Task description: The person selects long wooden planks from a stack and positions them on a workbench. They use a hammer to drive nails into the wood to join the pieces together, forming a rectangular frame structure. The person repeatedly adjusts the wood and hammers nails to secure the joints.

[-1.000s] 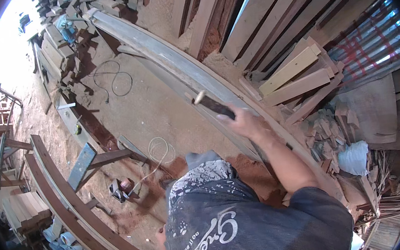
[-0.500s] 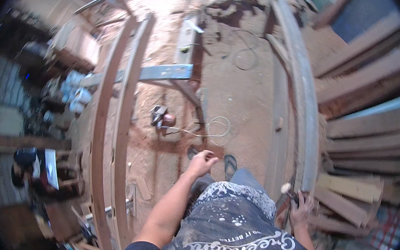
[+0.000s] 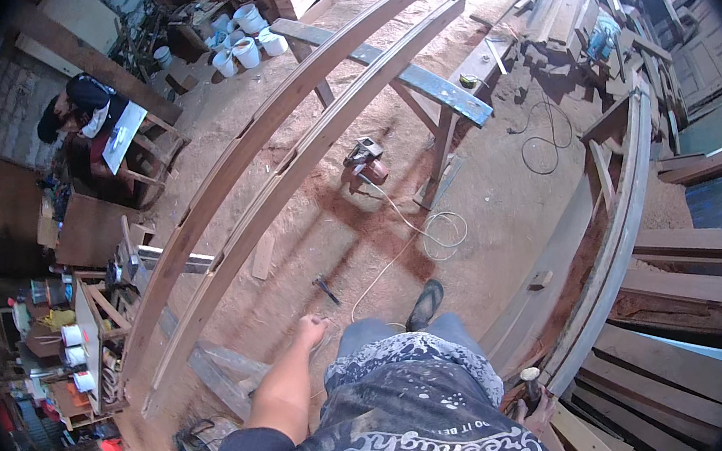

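My left hand [image 3: 312, 327] hangs in front of me over the dirt floor, its fingers curled in and nothing visible in them. Nearest to it on the floor lies a small dark hammer [image 3: 326, 290]. Low at my right side, my right hand [image 3: 535, 414] is closed around a dark tool with a pale round end [image 3: 530, 374], close to a long grey beam [image 3: 606, 281]. The rest of that tool is hidden. To my left, two long brown wooden beams [image 3: 279, 111] [image 3: 317, 146] with cut notches lie side by side across a blue-grey trestle [image 3: 444, 98].
A corded power tool [image 3: 365, 156] and its pale cable [image 3: 394, 209] lie on the floor ahead. White buckets [image 3: 246, 53] stand at the far left. Another person [image 3: 88, 100] sits by a small table [image 3: 125, 138]. Stacked planks [image 3: 650, 380] line my right.
My view has swung left, so the notched beams and trestle appear farther right. My left hand has dropped lower and left in the picture. My right hand still grips the tool.
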The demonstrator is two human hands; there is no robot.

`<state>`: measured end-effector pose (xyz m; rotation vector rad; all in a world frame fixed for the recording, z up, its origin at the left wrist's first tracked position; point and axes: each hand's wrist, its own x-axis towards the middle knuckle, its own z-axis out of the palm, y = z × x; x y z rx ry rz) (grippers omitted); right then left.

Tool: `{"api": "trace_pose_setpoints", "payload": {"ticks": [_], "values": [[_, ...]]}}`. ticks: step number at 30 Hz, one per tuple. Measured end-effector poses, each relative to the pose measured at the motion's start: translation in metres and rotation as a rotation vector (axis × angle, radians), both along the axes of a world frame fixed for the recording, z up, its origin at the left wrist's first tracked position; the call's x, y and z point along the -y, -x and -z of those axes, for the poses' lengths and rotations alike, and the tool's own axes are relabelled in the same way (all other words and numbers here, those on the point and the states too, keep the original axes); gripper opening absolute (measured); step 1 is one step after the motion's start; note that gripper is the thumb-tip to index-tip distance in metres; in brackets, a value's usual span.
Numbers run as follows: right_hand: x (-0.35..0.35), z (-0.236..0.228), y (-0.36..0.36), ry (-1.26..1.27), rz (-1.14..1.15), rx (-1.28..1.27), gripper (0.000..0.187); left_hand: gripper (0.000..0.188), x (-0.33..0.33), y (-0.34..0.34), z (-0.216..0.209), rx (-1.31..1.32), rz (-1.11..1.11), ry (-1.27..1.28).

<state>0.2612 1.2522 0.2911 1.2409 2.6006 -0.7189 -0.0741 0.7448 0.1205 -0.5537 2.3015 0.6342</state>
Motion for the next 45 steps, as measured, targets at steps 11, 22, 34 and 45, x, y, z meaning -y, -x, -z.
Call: {"api": "trace_pose_setpoints", "payload": {"ticks": [11, 22, 34, 45], "values": [[0.004, 0.016, -0.038, -0.331, -0.166, 0.03, 0.083, 0.044, 0.035, -0.122, 0.012, 0.018, -0.196, -0.246], [0.056, 0.036, -0.06, -0.35, 0.297, -0.209, 0.094, 0.048, 0.069, -0.119, 0.042, 0.104, 0.222, -0.141], [0.098, 0.036, -0.062, -0.455, 0.457, -0.344, 0.086, 0.06, -0.027, -0.018, -0.013, 0.029, 0.737, -0.08], [0.111, -0.032, -0.088, -0.56, 0.63, -0.551, 0.054, 0.039, -0.107, -0.013, -0.026, 0.047, 0.753, -0.51]]}}
